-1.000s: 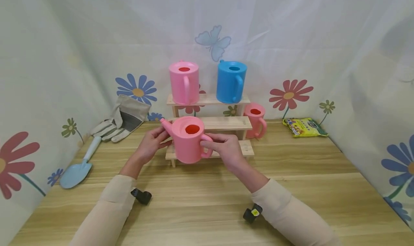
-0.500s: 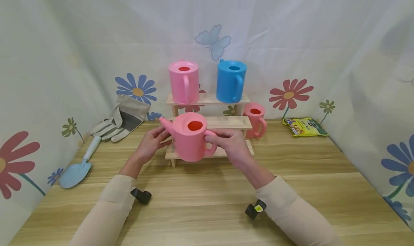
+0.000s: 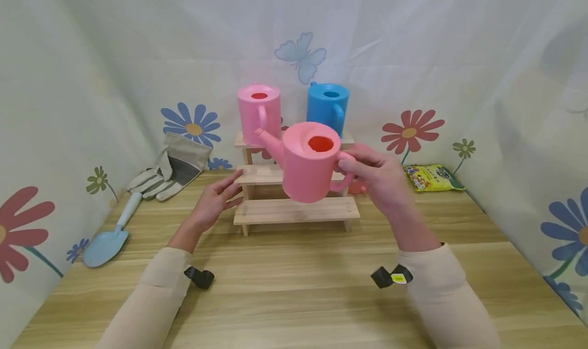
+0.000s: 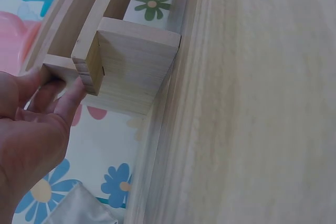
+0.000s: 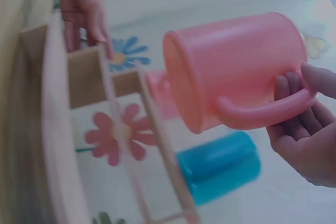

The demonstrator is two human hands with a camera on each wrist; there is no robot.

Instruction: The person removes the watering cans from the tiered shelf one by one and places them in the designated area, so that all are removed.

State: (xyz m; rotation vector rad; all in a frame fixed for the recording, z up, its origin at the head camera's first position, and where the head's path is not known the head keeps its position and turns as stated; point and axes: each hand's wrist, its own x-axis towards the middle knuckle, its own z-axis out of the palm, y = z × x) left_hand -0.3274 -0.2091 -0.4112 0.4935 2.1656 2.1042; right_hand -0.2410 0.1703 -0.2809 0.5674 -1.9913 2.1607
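Note:
A pink watering can (image 3: 309,165) with a red opening hangs in the air before the stepped wooden stand (image 3: 296,210), spout to the left. My right hand (image 3: 383,178) grips its handle; the right wrist view shows fingers (image 5: 296,124) hooked through the loop and the thumb along it. At the stand's left end is my left hand (image 3: 213,201), its fingertips touching the ends of the steps. On the top step stand a lighter pink watering can (image 3: 257,111) and a blue watering can (image 3: 327,104), partly hidden by the held one.
Another pink watering can (image 3: 357,187) is mostly hidden behind the right hand. Gardening gloves (image 3: 172,168) and a light blue trowel (image 3: 110,239) lie at the left. A yellow packet (image 3: 434,178) lies at the back right. Flower-printed fabric (image 3: 390,43) surrounds the table.
My right hand has lifted the pink watering can up and to the right, away from the lower steps. My left hand has stayed at the stand's left end.

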